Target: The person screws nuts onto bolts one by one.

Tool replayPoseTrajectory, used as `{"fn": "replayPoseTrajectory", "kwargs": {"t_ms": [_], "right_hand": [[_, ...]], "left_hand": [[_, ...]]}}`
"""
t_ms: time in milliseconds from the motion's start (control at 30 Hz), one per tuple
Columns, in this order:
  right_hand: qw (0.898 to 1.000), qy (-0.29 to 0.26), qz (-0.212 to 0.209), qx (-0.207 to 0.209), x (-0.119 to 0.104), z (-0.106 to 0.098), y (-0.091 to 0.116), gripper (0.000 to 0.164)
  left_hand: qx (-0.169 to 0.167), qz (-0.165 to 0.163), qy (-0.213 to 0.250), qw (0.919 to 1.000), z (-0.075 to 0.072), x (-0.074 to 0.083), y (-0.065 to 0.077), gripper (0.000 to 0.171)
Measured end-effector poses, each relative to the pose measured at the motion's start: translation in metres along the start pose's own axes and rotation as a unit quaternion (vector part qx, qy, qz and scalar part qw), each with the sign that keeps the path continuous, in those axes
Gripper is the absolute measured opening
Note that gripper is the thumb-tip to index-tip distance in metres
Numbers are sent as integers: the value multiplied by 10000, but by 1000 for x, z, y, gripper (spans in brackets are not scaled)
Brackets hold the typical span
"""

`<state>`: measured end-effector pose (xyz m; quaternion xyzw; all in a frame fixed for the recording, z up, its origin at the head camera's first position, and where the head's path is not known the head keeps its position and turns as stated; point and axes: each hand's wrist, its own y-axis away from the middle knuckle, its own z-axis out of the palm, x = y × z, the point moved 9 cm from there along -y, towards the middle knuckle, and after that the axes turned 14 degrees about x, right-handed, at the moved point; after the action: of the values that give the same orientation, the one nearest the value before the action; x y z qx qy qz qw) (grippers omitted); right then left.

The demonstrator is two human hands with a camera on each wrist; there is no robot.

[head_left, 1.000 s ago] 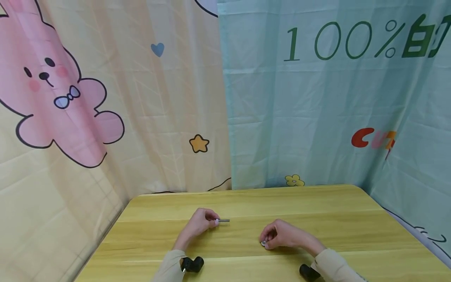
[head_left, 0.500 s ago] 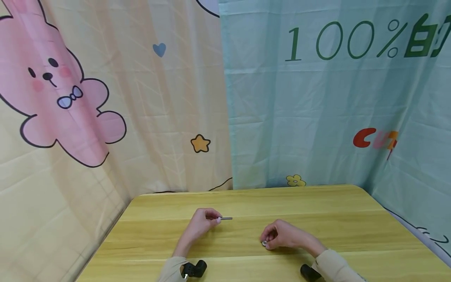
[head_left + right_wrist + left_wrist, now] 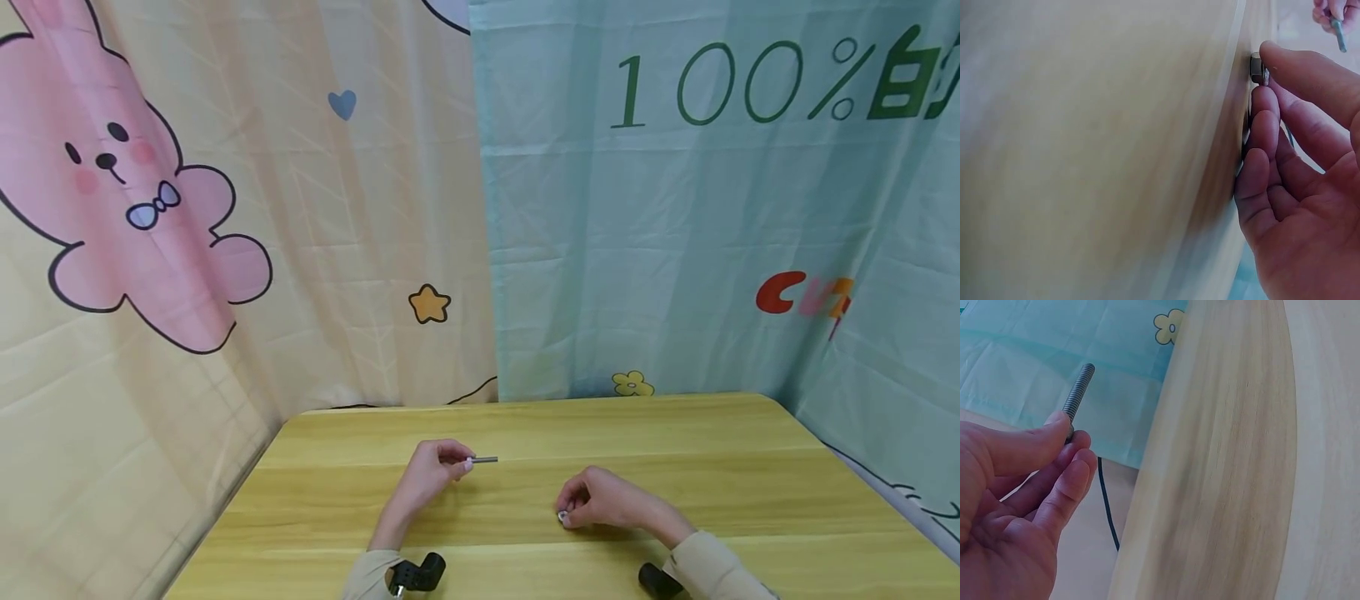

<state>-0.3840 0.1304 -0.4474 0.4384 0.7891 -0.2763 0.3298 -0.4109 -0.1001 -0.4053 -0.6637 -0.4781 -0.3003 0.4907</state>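
Note:
My left hand (image 3: 430,475) is raised over the left middle of the table. Between thumb and fingers it pinches a metal bolt (image 3: 1079,392), whose threaded shaft sticks out past the fingertips, pointing right in the head view; the head end is mostly hidden by the fingers. Lower and to the right, my right hand (image 3: 606,498) pinches a small metal nut (image 3: 1256,67) between thumb and index finger, close to the tabletop. Its other fingers lie curled against or just above the wood. Bolt and nut are well apart.
Both hands work over a light wooden table (image 3: 675,433) with rounded far corners. Behind it hang a cream curtain (image 3: 360,208) and a blue-green curtain (image 3: 637,233). Black camera mounts (image 3: 417,573) sit at the sleeve cuffs.
My left hand has risen slightly in the head view, toward the table's far side and a little right, carrying the bolt. The right hand stays nearly still with the nut.

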Motion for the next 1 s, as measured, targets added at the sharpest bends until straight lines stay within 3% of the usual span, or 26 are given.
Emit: {"fn": "replayPoseTrajectory", "kwargs": {"t_ms": [367, 667, 833, 1000], "right_hand": [[9997, 201, -134, 24, -7, 1, 2, 11], [9992, 254, -284, 149, -9, -3, 2, 4], [9993, 27, -227, 291, -6, -7, 1, 4], [9974, -564, -85, 437, -5, -10, 1, 11]], "left_hand": [[27, -67, -167, 9998, -2, 4, -1, 6], [50, -88, -76, 9999, -3, 6, -1, 6], [47, -119, -80, 9999, -3, 6, 0, 6], [61, -123, -81, 9999, -3, 8, 0, 6]]}}
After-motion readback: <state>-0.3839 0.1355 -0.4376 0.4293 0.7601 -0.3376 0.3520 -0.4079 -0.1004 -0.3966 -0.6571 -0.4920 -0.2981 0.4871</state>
